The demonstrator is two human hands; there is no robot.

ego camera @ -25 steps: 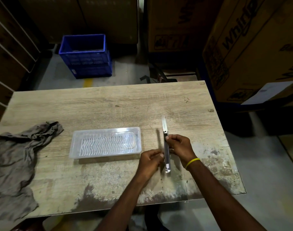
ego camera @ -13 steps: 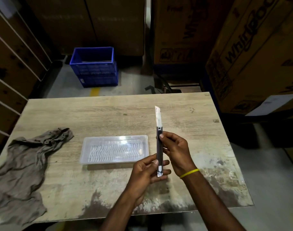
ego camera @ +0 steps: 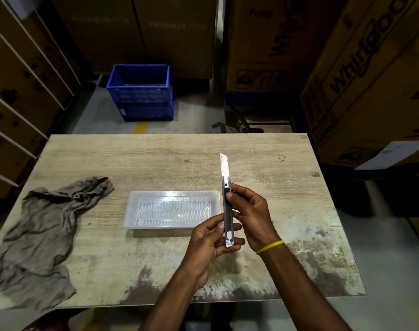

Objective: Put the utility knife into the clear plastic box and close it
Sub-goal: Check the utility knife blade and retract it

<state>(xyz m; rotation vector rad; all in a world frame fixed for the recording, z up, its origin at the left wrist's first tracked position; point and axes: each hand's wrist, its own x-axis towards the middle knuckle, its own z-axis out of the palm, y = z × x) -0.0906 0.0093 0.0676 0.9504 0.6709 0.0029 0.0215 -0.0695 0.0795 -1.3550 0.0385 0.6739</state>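
- Your left hand (ego camera: 209,240) is curled round the butt end of the utility knife (ego camera: 227,206): the thumb presses the near side of the handle and the fingers (ego camera: 234,241) wrap behind it, their tips showing past the lower end.
- Your right hand (ego camera: 251,212) grips the upper half of the handle; the thumb lies against the dark slider section and the other fingers close in from the far side.
- You hold the knife nearly upright above the wooden table (ego camera: 287,187), clear of its surface, with the blade (ego camera: 224,164) extended and pointing away from you.
- The clear plastic box (ego camera: 171,209) lies flat on the table just left of the knife, ribbed face up. Whether it is shut cannot be told.
- A yellow band (ego camera: 270,246) sits on your right wrist.
- A crumpled grey cloth (ego camera: 43,237) rests on the left part of the table, well apart from both hands.
- A blue crate (ego camera: 141,96) stands on the floor beyond the table.
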